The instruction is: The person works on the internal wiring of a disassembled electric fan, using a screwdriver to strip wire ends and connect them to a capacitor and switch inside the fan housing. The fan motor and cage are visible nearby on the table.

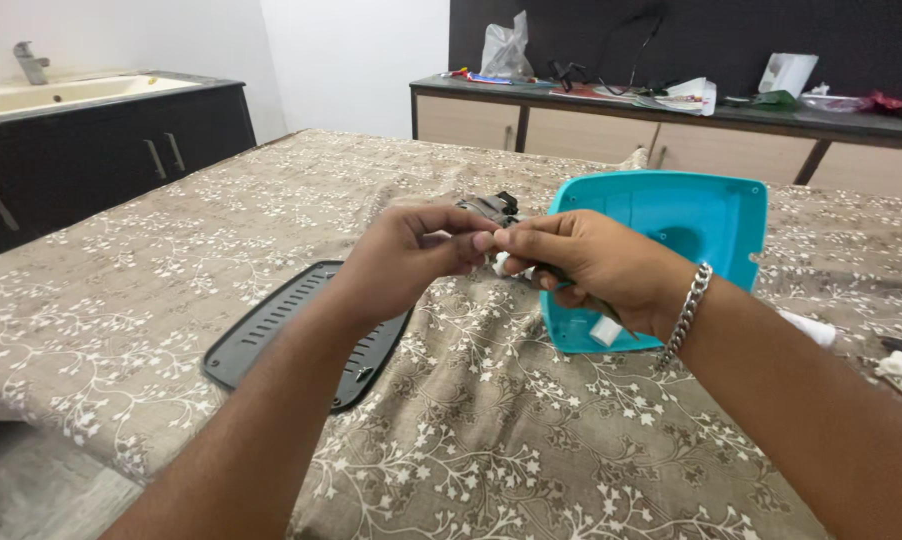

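Both the left hand (411, 250) and right hand (591, 262) meet fingertip to fingertip, fingers pinching a small dark part (493, 208) lying crosswise above the table (171, 270).

cloth (271, 210): matt, woven, under the hands | turquoise cover (671, 220): smooth plastic | black panel (271, 330): matt plastic | bracelet (689, 310): shiny metal

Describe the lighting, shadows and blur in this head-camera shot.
Head view: soft, even indoor light; faint shadows under the hands, left hand and right hand; the small part they pinch is slightly blurred; edges bend from wide-angle distortion; mild sheen on the turquoise cover.
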